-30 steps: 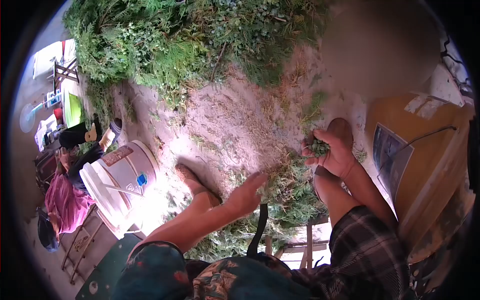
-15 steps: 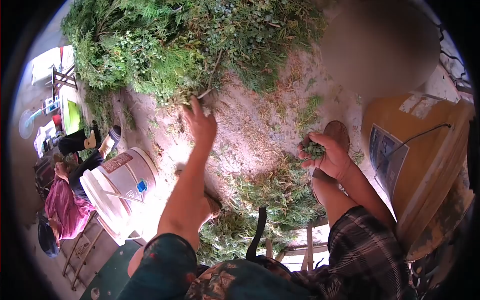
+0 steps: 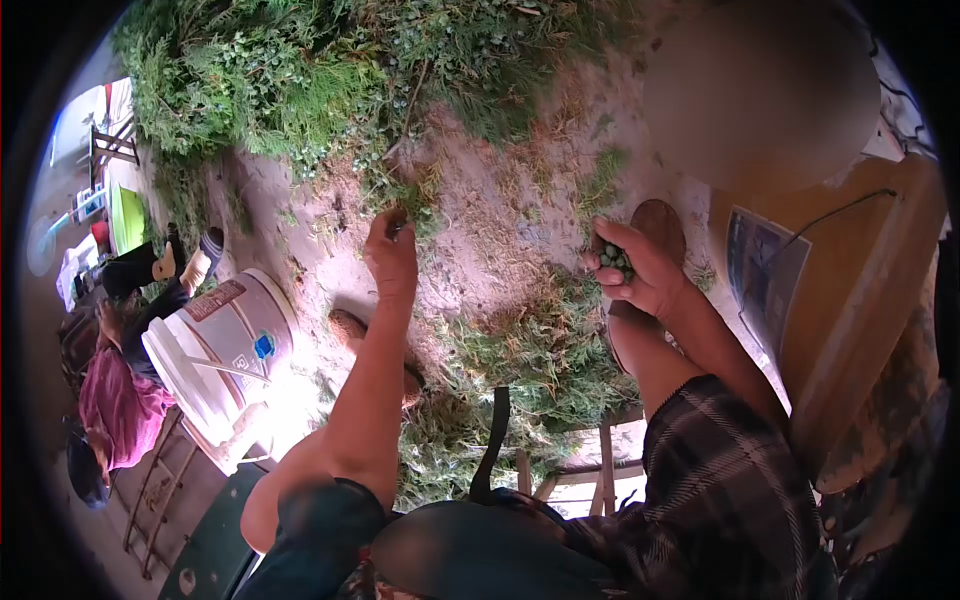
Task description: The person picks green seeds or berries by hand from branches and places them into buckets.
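My left hand [image 3: 393, 262] is closed in front of the branch pile, its fingers pinching the end of a leafy conifer sprig [image 3: 415, 207]. My right hand [image 3: 650, 272] curls around a clump of small green berry-like cones [image 3: 614, 262], above my knee. Across the top lies a large heap of green conifer branches [image 3: 260, 100], dotted with pale bluish cones. Between my feet a lower layer of cut sprigs [image 3: 540, 350] covers the floor.
To the left stands a white bucket [image 3: 235, 330]. Beyond it sits another person in pink cloth [image 3: 125, 405]. On the right is a large yellow-brown container [image 3: 850, 280] with a label. Plant scraps litter the dusty floor [image 3: 480, 225].
My left hand has drawn back from the heap toward me and closed on a sprig. The right hand still holds the cones; the whole view has shifted slightly.
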Tool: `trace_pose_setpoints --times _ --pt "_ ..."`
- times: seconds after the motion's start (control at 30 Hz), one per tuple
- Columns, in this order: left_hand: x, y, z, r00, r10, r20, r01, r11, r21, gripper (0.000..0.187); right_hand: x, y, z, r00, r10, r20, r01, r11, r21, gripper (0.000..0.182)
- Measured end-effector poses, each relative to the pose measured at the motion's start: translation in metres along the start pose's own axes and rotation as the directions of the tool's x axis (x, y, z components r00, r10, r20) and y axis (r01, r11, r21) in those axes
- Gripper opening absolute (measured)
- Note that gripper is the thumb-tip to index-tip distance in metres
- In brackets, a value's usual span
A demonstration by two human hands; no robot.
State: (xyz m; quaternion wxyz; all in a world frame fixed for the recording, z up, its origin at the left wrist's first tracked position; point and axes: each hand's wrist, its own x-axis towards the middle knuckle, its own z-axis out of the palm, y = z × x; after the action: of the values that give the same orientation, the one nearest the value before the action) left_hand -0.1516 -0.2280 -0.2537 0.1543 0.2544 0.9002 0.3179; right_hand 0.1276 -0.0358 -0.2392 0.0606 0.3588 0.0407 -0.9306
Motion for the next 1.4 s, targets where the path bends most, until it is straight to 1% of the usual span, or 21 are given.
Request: trace_pose_setpoints --times 0.03,0.1,0.17,0.23,0.3,0.4,0.43,0.47,0.57,0.63,0.7,0.77,0.83,0.9,0.97,1.0,1.03,1.13,1.27,1.33,1.4 --pt "0.001 -0.005 -0.002 1.0 -0.001 0.0 0.001 1.0 0.0 0.016 -0.001 -0.001 0.004 1.0 -0.001 -0.005 0.001 1.0 -0.006 0.025" --pt "0.0 -0.006 -0.007 0.969 -0.244 0.039 0.235 0.865 -0.444 0.017 -0.003 -0.004 0.01 1.0 -0.001 -0.01 0.001 1.0 -0.011 0.025" --pt "-0.001 0.0 -0.017 0.946 -0.316 0.069 0.315 0.853 -0.415 0.019 -0.004 -0.006 0.016 0.998 -0.068 0.004 0.068 0.988 -0.137 0.024" --pt "-0.003 0.002 -0.022 0.862 -0.491 0.128 0.489 0.736 -0.468 0.021 -0.002 -0.005 0.02 0.994 -0.111 0.009 0.111 0.982 -0.15 0.024" --pt "-0.006 -0.005 -0.025 0.835 -0.522 0.173 0.527 0.668 -0.525 0.022 -0.003 -0.006 0.022 0.988 -0.156 0.013 0.156 0.975 -0.161 0.024" --pt "-0.013 -0.026 -0.029 0.869 -0.482 0.112 0.488 0.8 -0.348 0.02 -0.003 -0.007 0.023 0.996 -0.092 0.015 0.093 0.992 -0.081 0.025" --pt "-0.017 -0.026 -0.033 0.933 -0.359 0.03 0.36 0.933 -0.015 0.02 -0.002 -0.006 0.024 0.996 -0.084 0.032 0.086 0.993 -0.081 0.025" --pt "-0.019 -0.026 -0.035 0.978 -0.208 0.001 0.196 0.924 0.329 0.02 -0.001 -0.006 0.024 0.996 -0.077 0.048 0.08 0.993 -0.081 0.026" --pt "-0.012 -0.012 -0.02 0.993 -0.081 -0.089 0.099 0.967 0.234 0.022 -0.001 -0.004 0.025 0.998 -0.036 0.045 0.042 0.991 -0.13 0.025" --pt "-0.003 0.009 -0.005 0.989 -0.101 -0.104 0.126 0.952 0.278 0.026 -0.005 -0.003 0.032 0.999 -0.03 0.025 0.034 0.983 -0.182 0.025" --pt "0.008 0.015 0.007 0.993 -0.102 -0.066 0.121 0.861 0.495 0.029 -0.006 -0.003 0.033 1.0 -0.026 0.011 0.028 0.972 -0.235 0.025" --pt "0.016 0.005 0.006 0.985 -0.158 -0.069 0.171 0.854 0.491 0.03 -0.002 -0.001 0.031 0.998 -0.033 0.045 0.043 0.969 -0.243 0.025" --pt "0.021 0.009 -0.005 0.975 -0.216 -0.057 0.217 0.976 0.016 0.027 0.0 -0.002 0.034 0.998 -0.059 0.038 0.067 0.968 -0.242 0.025" --pt "0.019 0.014 -0.017 0.977 -0.204 -0.056 0.197 0.974 -0.11 0.025 0.002 -0.002 0.038 0.996 -0.083 0.034 0.089 0.967 -0.238 0.026" --pt "0.019 0.019 -0.032 0.88 -0.466 0.089 0.447 0.75 -0.488 0.024 0.004 -0.002 0.041 0.993 -0.114 0.042 0.121 0.951 -0.283 0.027" --pt "0.016 0.03 -0.042 0.839 -0.498 0.22 0.519 0.609 -0.6 0.023 0.004 -0.002 0.044 0.992 -0.115 0.046 0.123 0.95 -0.285 0.027" --pt "0.013 0.034 -0.048 0.843 -0.493 0.215 0.511 0.611 -0.604 0.023 0.004 -0.004 0.047 0.988 -0.125 0.094 0.149 0.937 -0.316 0.027" --pt "0.006 0.048 -0.064 0.84 -0.343 0.42 0.537 0.419 -0.732 0.018 0.007 -0.009 0.064 0.977 -0.152 0.15 0.2 0.896 -0.396 0.028" --pt "-0.019 0.085 -0.07 0.831 -0.279 0.481 0.556 0.403 -0.727 0.017 0.008 -0.01 0.1 0.953 -0.19 0.234 0.287 0.813 -0.506 0.033" --pt "-0.032 0.105 -0.072 0.851 -0.206 0.482 0.521 0.44 -0.731 0.017 0.011 -0.008 0.119 0.946 -0.194 0.261 0.306 0.8 -0.516 0.031" --pt "-0.045 0.128 -0.075 0.876 -0.243 0.416 0.48 0.51 -0.713 0.02 0.014 -0.004 0.13 0.936 -0.198 0.29 0.328 0.788 -0.52 0.028"
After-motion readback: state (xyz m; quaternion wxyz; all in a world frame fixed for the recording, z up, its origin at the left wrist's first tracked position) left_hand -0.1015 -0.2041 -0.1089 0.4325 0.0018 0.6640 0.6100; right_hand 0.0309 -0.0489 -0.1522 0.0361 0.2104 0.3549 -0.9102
